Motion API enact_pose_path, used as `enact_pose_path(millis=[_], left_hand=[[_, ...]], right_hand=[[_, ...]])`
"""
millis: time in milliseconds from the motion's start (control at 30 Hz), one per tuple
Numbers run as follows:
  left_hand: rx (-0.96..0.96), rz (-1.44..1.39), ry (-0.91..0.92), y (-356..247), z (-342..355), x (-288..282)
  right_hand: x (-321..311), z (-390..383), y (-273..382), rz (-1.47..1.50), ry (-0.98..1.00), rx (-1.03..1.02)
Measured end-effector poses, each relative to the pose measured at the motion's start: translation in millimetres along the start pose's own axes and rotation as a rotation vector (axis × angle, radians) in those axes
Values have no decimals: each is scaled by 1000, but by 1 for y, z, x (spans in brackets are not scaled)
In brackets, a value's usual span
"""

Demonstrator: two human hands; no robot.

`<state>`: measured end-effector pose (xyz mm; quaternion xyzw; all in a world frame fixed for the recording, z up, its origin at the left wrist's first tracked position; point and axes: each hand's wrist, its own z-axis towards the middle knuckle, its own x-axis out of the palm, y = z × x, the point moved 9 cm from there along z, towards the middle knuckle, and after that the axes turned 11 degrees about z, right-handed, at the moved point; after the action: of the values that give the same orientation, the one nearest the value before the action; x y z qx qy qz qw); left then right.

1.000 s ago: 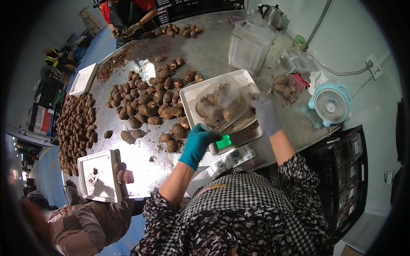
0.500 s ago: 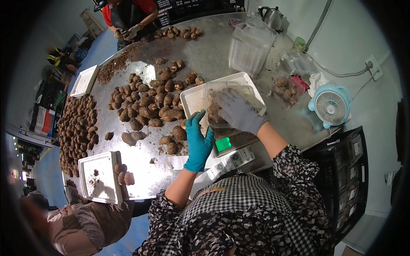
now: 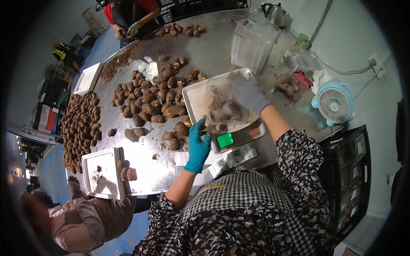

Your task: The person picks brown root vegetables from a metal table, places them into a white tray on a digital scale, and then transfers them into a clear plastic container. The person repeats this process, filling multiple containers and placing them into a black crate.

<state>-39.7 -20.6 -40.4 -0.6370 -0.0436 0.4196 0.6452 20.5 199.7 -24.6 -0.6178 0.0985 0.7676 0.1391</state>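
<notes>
A clear plastic container of brown, soil-covered tubers (image 3: 224, 109) rests in a white tray (image 3: 192, 100) on a scale (image 3: 241, 138) with a lit green display. My left hand (image 3: 198, 147), in a teal glove, touches or nears the tray's near-left corner, thumb and fingers apart. My right hand (image 3: 250, 94), in a grey glove, lies over the container's right part, its fingers blurred and partly indistinct against the plastic. A printed label strip (image 3: 235, 155) lies in front of the scale.
Tuber piles (image 3: 149, 98) cover the left side, with white trays (image 3: 87, 79). Stacked clear boxes (image 3: 252, 42), a bagged batch of tubers (image 3: 287, 87), a blue fan (image 3: 332, 102) and a kettle (image 3: 275, 17) stand right. Black crates (image 3: 346, 179) sit lower right. Co-workers (image 3: 128, 21) work beyond and at lower left (image 3: 89, 217).
My right hand has moved up and inward from the tray's right side onto the container. My left hand has shifted upward from the container's corner, fingers spreading. The container sits more upright in view.
</notes>
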Motion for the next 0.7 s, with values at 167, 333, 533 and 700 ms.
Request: enact_pose_path(millis=[167, 333, 533, 700], left_hand=[[-244, -258, -62, 70, -46, -30], [-242, -58, 459, 62, -88, 34], [-92, 401, 677, 69, -94, 90], [-86, 173, 738, 57, -84, 113]], right_hand=[[-51, -77, -62, 517, -538, 439], [-10, -158, -21, 1020, -308, 680], [29, -257, 53, 1527, 466, 1105], [37, -252, 95, 1313, 683, 822]])
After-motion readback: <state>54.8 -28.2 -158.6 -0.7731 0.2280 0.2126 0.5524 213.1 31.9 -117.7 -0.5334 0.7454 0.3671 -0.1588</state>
